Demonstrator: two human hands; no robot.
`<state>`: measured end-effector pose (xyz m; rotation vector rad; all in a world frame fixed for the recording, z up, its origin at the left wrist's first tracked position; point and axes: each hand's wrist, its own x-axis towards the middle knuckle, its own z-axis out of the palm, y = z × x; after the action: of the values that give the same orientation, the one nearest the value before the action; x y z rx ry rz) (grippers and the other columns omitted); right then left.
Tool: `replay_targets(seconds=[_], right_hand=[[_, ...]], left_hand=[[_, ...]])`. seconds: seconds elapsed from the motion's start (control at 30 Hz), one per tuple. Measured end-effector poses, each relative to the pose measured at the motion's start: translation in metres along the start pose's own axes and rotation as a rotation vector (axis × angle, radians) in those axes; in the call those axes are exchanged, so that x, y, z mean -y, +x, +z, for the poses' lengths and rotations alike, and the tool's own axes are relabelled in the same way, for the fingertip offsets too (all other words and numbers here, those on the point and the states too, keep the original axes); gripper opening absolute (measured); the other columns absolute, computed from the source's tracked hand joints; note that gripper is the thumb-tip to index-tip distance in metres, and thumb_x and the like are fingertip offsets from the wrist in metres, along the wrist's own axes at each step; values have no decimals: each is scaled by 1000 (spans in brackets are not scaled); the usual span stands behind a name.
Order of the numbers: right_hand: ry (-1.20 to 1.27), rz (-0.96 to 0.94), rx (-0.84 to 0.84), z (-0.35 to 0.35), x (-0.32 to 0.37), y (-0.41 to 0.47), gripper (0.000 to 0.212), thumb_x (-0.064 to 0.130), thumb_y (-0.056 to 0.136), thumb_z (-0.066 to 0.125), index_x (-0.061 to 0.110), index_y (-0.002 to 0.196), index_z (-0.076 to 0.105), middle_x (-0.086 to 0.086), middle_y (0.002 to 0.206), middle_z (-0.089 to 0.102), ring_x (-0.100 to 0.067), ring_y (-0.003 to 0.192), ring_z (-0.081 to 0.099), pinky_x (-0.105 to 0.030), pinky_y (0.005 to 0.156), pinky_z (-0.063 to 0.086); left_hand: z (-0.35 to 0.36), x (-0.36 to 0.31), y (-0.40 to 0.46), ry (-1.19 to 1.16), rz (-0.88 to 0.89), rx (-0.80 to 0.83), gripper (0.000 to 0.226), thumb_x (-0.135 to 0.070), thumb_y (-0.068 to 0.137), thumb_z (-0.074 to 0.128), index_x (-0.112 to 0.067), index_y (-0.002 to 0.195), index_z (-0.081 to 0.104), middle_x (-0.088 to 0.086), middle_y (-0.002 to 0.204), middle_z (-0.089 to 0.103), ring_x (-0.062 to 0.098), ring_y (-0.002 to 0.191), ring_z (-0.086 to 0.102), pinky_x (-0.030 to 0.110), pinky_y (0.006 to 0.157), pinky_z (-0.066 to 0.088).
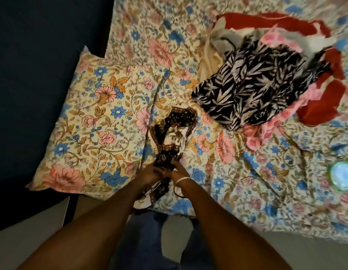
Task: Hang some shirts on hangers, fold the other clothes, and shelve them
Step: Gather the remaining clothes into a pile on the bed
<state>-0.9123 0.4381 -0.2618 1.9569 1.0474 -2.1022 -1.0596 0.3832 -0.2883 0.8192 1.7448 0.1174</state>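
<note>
While both hands work at the bed (237, 201) edge, the left hand (149, 173) and right hand (178, 172) each grip a bunched brown patterned garment (175, 131), which trails up onto the bed beside the pillow (95, 121). A heap of clothes (266, 78) lies unsorted, well apart. No hanger or shelf is in view. Judgement: task early; folding barely begun, hanging and shelving outstanding.

A pillow (91, 125) lies at the left of the bed (237, 188). Right of it, a bunched garment (173, 137) runs from both hands outward. Farther right, behind, sits a clothes pile (266, 75); near the right edge, perhaps a lamp (341, 176).
</note>
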Motion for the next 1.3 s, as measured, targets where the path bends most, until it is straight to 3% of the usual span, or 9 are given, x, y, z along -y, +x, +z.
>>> replay_targets(seconds=[0.17,0.33,0.47,0.53,0.63,0.8,0.9,1.07,1.3], right_hand=[[94,81,6,25,-8,-11,37,12,93,68,8,130,64,-10,127,64,-29,120,59,-35,99,50],[327,93,-54,4,-9,-54,21,23,91,72,11,109,71,-7,96,71,-21,83,66,-27,65,52],[442,99,-59,-18,-1,-85,58,24,70,89,-3,116,65,-20,104,74,-31,88,73,-43,78,62],[427,126,-1,-34,8,-105,35,18,82,77,-4,108,69,-20,96,74,-32,81,72,-43,76,61],[458,71,116,-59,31,-137,17,19,89,60,7,82,71,-10,74,64,-25,60,60,-31,54,51],[477,-133,290,-109,54,-186,11,14,83,68,8,79,76,-8,76,70,-24,72,66,-34,71,55],[603,-224,255,-150,53,-199,32,30,98,63,9,121,70,-10,108,74,-27,102,68,-42,91,54],[693,-266,-86,-222,44,-206,29,36,94,67,11,104,75,-12,102,74,-26,89,72,-36,74,60],[339,-193,-328,-333,14,-182,113,76,36,87,13,127,64,-9,121,69,-32,104,69,-47,86,60]], left_hand=[[2,16,-13,164,-29,113,40,-35,87,63,-5,111,75,16,112,73,30,106,67,31,89,49],[-9,-9,-89,-68,239,80,19,-3,86,75,-20,80,78,-5,81,77,13,81,73,42,81,60],[-6,-59,-155,-162,343,266,6,-11,89,76,-14,94,76,-2,91,77,9,89,73,24,84,55],[-5,-85,-180,-209,390,345,8,-13,91,74,-14,99,72,0,95,76,13,92,73,27,88,57],[-12,-112,-190,-301,293,97,23,-42,91,69,-19,97,69,2,96,76,16,87,74,39,88,61],[-17,-168,-190,-704,36,-78,67,-68,81,66,-11,115,68,13,115,73,24,95,71,37,80,59],[-17,-209,-191,-611,244,-166,41,-45,88,71,-20,119,64,2,119,69,24,116,64,43,101,52],[-22,-258,-198,-310,535,-113,26,-24,94,68,-16,119,71,-4,112,73,10,103,67,33,93,53],[-40,-306,-192,-177,310,115,31,-21,93,73,-2,116,64,5,82,76,19,67,72,36,61,55]])
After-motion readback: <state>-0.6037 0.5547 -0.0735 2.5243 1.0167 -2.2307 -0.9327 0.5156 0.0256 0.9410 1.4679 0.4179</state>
